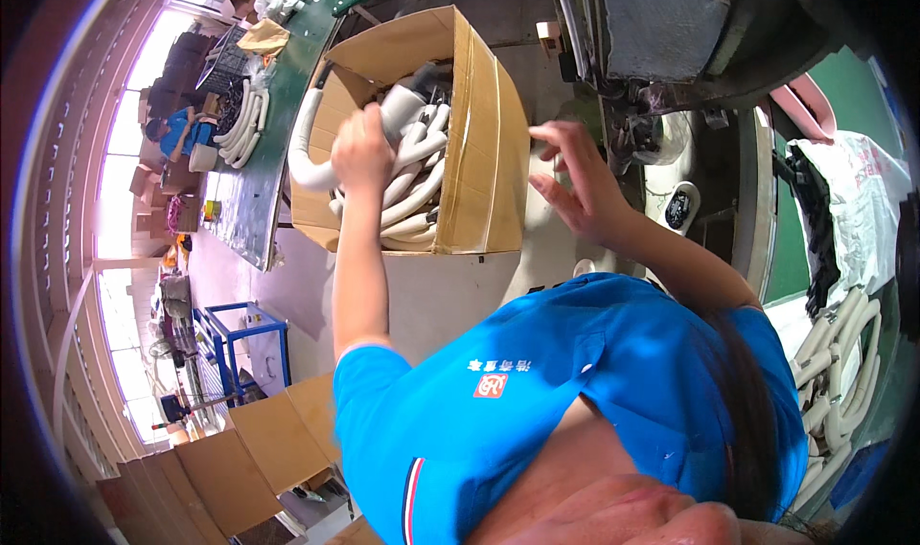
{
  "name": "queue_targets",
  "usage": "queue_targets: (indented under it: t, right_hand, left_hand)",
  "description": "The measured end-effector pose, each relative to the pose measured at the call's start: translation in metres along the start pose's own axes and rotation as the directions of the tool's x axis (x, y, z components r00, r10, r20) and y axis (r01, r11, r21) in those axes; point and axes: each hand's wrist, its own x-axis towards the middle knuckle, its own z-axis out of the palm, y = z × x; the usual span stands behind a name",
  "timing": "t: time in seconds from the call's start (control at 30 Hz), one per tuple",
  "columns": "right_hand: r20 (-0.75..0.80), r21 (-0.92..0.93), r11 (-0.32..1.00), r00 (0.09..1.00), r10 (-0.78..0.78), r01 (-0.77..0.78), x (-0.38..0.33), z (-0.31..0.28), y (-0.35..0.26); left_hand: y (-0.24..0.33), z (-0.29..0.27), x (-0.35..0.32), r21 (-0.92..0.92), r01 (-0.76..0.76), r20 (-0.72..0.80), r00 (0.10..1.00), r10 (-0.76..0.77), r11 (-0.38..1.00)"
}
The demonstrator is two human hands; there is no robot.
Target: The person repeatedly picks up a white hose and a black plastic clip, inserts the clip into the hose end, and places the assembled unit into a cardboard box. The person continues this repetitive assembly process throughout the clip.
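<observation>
My left hand (363,150) is closed around a white bent tube (305,143) with a dark end, held over the left side of an open cardboard box (491,152). Inside that box lie several similar white curved tubes (414,198), heaped together, with some black ends showing. A wider pale grey-white piece (401,110) sits just beyond my left hand; I cannot make out whether the hand touches it. To the right of the box, my right hand (583,179) is raised with its fingers apart and holds nothing. Its fingertips are close to the box's right wall.
A long green table (257,195) runs along the left, with more white tubes (247,124) on it and a person in blue (175,133) beyond. A machine (666,28) stands far right, white tubes (839,373) lie near right, and a blue metal frame (230,339) stands left.
</observation>
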Motion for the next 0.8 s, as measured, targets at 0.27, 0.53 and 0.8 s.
queue_targets:
  t: [0.27, 0.53, 0.8]
  right_hand:
    - [-0.388, -0.261, 0.791, 0.811, 0.438, -0.553, -0.151, -0.102, 0.047]
    - [-0.923, -0.373, -0.408, 0.288, 0.256, -0.833, -0.389, -0.313, -0.046]
    - [-0.966, -0.014, -0.604, -0.145, 0.213, -0.797, -0.490, -0.311, -0.134]
  left_hand:
    - [0.121, 0.131, -0.013, -0.734, -0.121, 0.387, 0.735, 0.557, 0.668]
    - [0.256, 0.081, -0.047, -0.827, -0.091, 0.519, 0.252, 0.816, 0.555]
    - [0.278, 0.044, -0.037, -0.836, -0.225, 0.439, 0.273, 0.856, 0.500]
